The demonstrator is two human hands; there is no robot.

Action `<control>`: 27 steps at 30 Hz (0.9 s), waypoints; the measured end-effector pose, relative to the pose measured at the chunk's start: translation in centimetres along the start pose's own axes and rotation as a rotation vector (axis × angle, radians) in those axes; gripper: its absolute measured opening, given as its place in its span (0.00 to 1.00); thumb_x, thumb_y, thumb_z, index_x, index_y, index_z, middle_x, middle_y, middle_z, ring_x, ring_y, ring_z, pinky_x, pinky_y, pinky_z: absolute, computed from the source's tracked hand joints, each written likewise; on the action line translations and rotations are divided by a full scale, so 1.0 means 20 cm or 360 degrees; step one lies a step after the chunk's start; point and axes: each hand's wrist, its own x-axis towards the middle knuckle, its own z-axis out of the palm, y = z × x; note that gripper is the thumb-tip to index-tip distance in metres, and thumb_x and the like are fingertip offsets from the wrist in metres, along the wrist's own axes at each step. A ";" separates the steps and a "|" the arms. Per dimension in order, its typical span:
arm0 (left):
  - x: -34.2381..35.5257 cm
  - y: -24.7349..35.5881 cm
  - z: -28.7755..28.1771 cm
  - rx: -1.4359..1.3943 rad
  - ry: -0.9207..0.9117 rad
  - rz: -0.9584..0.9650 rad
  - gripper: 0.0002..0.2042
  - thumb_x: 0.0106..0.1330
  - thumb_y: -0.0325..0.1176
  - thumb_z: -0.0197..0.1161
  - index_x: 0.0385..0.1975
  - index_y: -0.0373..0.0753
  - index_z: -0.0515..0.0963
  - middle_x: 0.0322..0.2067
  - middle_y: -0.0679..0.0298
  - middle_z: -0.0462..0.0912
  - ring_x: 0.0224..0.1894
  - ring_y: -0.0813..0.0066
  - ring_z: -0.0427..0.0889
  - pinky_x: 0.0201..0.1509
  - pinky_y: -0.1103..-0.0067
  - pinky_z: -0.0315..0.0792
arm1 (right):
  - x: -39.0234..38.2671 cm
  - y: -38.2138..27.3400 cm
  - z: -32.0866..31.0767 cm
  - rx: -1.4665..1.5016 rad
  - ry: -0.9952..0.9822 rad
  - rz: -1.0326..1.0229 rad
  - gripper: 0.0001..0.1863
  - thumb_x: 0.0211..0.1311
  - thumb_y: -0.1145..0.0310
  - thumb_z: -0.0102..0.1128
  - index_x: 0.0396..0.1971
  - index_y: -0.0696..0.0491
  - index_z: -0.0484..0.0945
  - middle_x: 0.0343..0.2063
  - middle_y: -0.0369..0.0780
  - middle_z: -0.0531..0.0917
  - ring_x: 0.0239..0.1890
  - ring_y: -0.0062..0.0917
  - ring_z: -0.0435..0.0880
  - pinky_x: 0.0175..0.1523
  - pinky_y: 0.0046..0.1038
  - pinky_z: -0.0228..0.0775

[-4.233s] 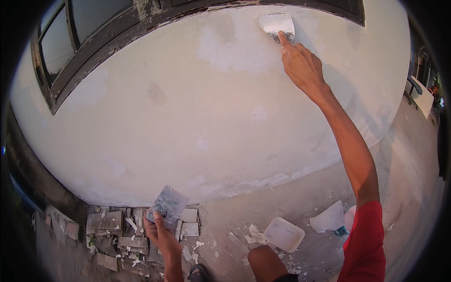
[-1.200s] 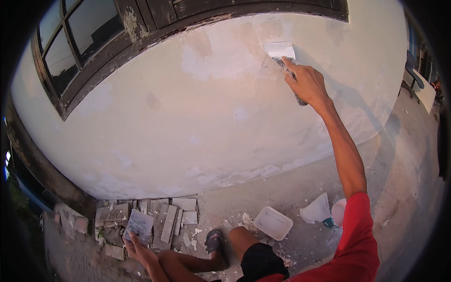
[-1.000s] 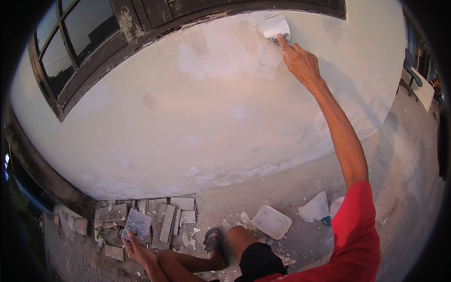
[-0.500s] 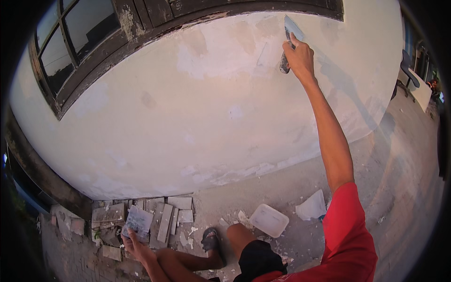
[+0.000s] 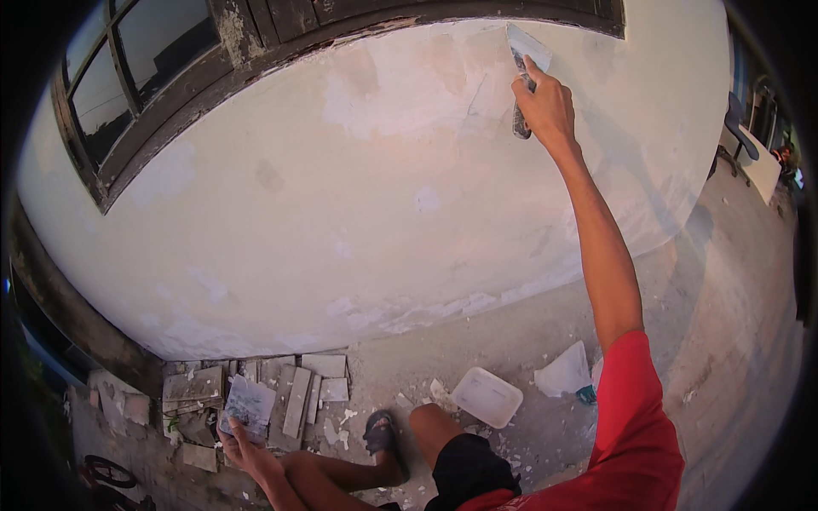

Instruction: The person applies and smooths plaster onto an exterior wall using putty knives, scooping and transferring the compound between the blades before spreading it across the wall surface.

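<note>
High on the wall, just below the window frame, my right hand (image 5: 547,104) grips a putty knife (image 5: 530,49) by its dark, plaster-smeared handle. One finger reaches along toward the wide blade, which lies against the wall (image 5: 409,162). Pale plaster patches and a thin crack-like line show to the left of the blade. Low at the left, my left hand (image 5: 247,447) is closed on a flat, roughly square, greyish plate (image 5: 249,400) with smears on it. The thumb lies over the plate's near edge; the other fingers are mostly hidden beneath.
A dark wooden window frame (image 5: 162,140) with peeling paint runs along the top. Broken tile pieces (image 5: 298,400) are stacked at the wall's foot. A white plastic tub (image 5: 487,398) and a white bag (image 5: 562,372) lie on the floor among plaster crumbs. An office chair (image 5: 740,128) stands far right.
The putty knife's blade has tilted and its tip has shifted slightly left, while the handle end has moved slightly right and down. My left hand still holds the plate in nearly the same place.
</note>
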 end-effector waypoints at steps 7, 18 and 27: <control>-0.01 0.02 0.00 -0.0048 0.0068 0.0024 0.15 0.74 0.39 0.56 0.49 0.33 0.70 0.39 0.62 0.80 0.38 0.79 0.78 0.43 0.79 0.72 | -0.16 0.09 0.12 -0.0463 -0.0293 -0.0456 0.28 0.60 0.62 0.50 0.61 0.54 0.72 0.23 0.48 0.83 0.27 0.39 0.84 0.39 0.38 0.78; -0.02 0.01 0.04 -0.0060 0.0001 0.0048 0.17 0.73 0.39 0.56 0.51 0.32 0.69 0.39 0.62 0.81 0.38 0.79 0.78 0.43 0.79 0.73 | 0.02 0.06 -0.02 0.0048 -0.0078 -0.0118 0.28 0.59 0.64 0.53 0.60 0.56 0.73 0.16 0.42 0.81 0.12 0.28 0.78 0.31 0.32 0.76; -0.02 0.02 0.02 -0.0108 0.0020 -0.0030 0.15 0.73 0.39 0.56 0.50 0.33 0.70 0.40 0.63 0.80 0.40 0.78 0.78 0.47 0.78 0.72 | -0.06 -0.16 0.12 -0.0294 0.0035 -0.0644 0.27 0.58 0.64 0.54 0.58 0.57 0.75 0.22 0.47 0.84 0.25 0.38 0.84 0.34 0.38 0.77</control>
